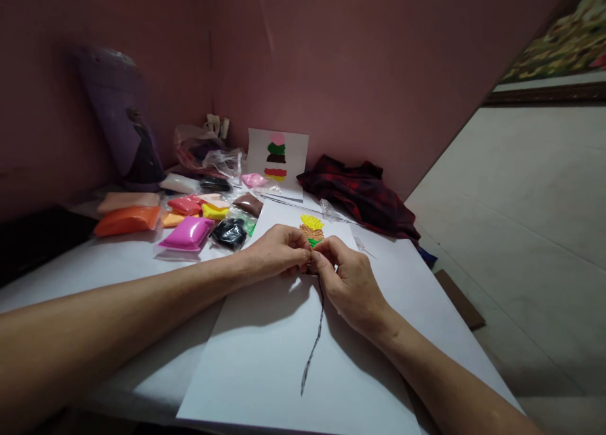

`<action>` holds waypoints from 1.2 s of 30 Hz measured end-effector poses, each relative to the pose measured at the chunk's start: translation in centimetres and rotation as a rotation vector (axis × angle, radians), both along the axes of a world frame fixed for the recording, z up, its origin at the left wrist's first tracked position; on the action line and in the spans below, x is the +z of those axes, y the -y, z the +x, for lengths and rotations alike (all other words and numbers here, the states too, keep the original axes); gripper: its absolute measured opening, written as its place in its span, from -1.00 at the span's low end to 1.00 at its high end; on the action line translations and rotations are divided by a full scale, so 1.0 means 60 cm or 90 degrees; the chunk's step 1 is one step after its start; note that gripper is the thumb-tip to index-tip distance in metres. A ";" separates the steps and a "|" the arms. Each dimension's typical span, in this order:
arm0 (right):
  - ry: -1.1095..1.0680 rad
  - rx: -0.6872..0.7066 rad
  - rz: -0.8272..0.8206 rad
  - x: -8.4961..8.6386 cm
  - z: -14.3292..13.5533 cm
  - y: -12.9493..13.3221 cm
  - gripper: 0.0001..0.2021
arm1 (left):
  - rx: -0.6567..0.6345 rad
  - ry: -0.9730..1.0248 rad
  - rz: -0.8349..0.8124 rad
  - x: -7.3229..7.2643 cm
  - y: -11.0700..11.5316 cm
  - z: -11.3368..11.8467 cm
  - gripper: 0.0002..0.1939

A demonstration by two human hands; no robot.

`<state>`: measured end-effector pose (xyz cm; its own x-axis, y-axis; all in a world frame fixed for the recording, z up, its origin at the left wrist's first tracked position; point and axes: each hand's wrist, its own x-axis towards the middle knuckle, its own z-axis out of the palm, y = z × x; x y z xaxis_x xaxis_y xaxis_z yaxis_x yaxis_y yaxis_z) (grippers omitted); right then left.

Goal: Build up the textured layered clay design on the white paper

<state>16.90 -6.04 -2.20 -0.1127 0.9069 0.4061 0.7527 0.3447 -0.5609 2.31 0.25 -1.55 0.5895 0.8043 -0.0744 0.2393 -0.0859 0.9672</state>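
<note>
My left hand (281,252) and my right hand (353,280) meet above a white sheet of paper (265,365). Thumb and index finger of each are pinched together, the tips nearly touching. Whatever lies between them is too small to make out. Right under the fingers is a layered picture (312,223), apparently of soft clay, with yellow at the top, then brown-orange strands, green and dark brown. My fingers cover part of its lower layers. From below it a dark wavy line (315,346) runs down the paper toward me.
Several bags of coloured clay, such as a magenta bag (187,233), an orange bag (127,221) and a black bag (230,232), lie left. A card with coloured bands (255,151) leans on the wall. Dark plaid cloth (353,182) is at back right, a purple container (113,107) back left.
</note>
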 end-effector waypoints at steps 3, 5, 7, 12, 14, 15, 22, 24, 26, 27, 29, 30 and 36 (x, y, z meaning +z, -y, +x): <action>0.001 0.001 0.000 0.000 0.000 0.000 -0.88 | -0.001 -0.001 0.005 -0.002 -0.001 0.000 -0.98; 0.004 0.000 0.004 0.000 0.000 0.000 -0.88 | -0.005 0.001 0.006 -0.002 0.000 -0.001 -0.98; 0.004 0.001 0.006 -0.001 0.000 -0.001 -0.88 | -0.008 0.006 0.004 -0.002 0.001 -0.002 -0.98; 0.009 -0.004 0.007 -0.001 0.000 -0.001 -0.88 | -0.007 0.007 -0.003 0.000 0.002 -0.001 -0.98; 0.009 -0.006 0.006 0.000 0.000 0.000 -0.88 | -0.002 0.003 -0.002 0.001 0.002 -0.001 -0.98; 0.006 -0.006 0.004 0.001 0.000 0.000 -0.88 | 0.000 0.001 -0.001 0.001 0.002 0.000 -0.98; -0.125 0.017 -0.046 -0.003 0.002 -0.004 -0.91 | 0.000 0.028 0.007 0.000 0.002 -0.001 -0.97; -0.180 0.023 -0.058 -0.007 0.003 -0.007 -0.91 | 0.004 0.030 0.005 0.001 0.002 -0.001 -0.97; -0.209 0.009 -0.068 -0.010 0.004 -0.009 -0.91 | 0.011 0.027 0.000 0.001 0.001 0.000 -0.97; -0.219 -0.001 -0.074 -0.011 0.005 -0.010 -0.91 | 0.015 0.025 -0.001 0.001 0.001 0.000 -0.97; -0.242 -0.013 -0.086 -0.010 0.004 -0.010 -0.91 | 0.019 0.027 0.006 0.001 0.001 0.001 -0.97; -0.257 -0.012 -0.090 -0.009 0.004 -0.010 -0.91 | 0.019 0.030 0.012 0.001 0.001 0.001 -0.96; -0.289 -0.001 -0.092 -0.006 0.002 -0.009 -0.88 | 0.023 0.042 0.019 0.004 0.005 -0.001 -0.93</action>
